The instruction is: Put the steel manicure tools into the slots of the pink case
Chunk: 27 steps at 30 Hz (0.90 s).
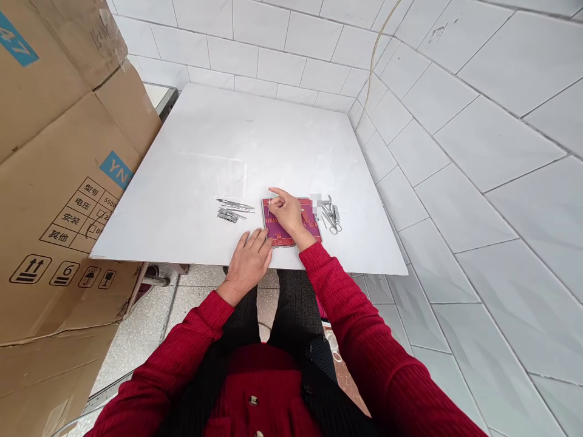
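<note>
An open red and purple manicure case (283, 234) with a row of loops lies near the front of the white table. My right hand (286, 212) is over it, thumb and fingers pinching a thin, slender metal manicure tool (269, 197) at the case's left side. The tool's exact kind is too small to make out. My left hand (249, 260) rests flat at the table's front edge, fingers stretched out and fingertips at the case's lower left corner. Part of the case is hidden under my right hand.
Left of the case lie several slim metal tools (234, 204) and nail clippers (228, 215). To its right is a cluster with small scissors (334, 229) and other metal tools. Large cardboard boxes (68, 182) flank the white table (273, 139); tiled walls (455, 152) stand behind and right.
</note>
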{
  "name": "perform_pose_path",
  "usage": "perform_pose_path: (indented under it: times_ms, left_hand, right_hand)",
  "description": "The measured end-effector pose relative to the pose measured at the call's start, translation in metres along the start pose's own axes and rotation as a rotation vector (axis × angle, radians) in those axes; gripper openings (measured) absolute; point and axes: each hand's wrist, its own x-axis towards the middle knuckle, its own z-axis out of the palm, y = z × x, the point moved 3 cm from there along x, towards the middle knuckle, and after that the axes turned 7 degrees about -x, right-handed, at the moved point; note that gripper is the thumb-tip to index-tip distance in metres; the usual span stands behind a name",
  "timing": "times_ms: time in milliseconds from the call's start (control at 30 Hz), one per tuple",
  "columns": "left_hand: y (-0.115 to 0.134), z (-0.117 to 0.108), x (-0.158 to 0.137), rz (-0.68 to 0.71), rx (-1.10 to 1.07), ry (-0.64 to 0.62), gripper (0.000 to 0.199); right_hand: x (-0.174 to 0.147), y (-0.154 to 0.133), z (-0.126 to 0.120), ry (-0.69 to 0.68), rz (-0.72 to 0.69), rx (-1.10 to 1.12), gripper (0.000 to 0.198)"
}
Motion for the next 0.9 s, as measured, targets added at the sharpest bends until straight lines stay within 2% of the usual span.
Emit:
perform_pose_path:
  times_ms: [433, 633, 900]
  left_hand:
    - [0.0001, -0.0014, 0.0013, -0.01, -0.036, -0.005, 0.035]
    - [0.0007, -0.0014, 0.0014, -0.002, -0.023, -0.006, 0.036]
    - [0.0011, -0.0019, 0.0015, -0.018, -0.036, -0.004, 0.035]
  right_hand:
    - [-0.0044, -0.0001, 0.0053, -0.063, -0.036, -0.093, 0.048]
    - [-0.0049, -0.0018, 0.0027, -0.027, -0.122, -0.243, 0.035]
    - [-0.0078, 0.0023, 0.0064, -0.035, -0.179, -0.332, 0.041]
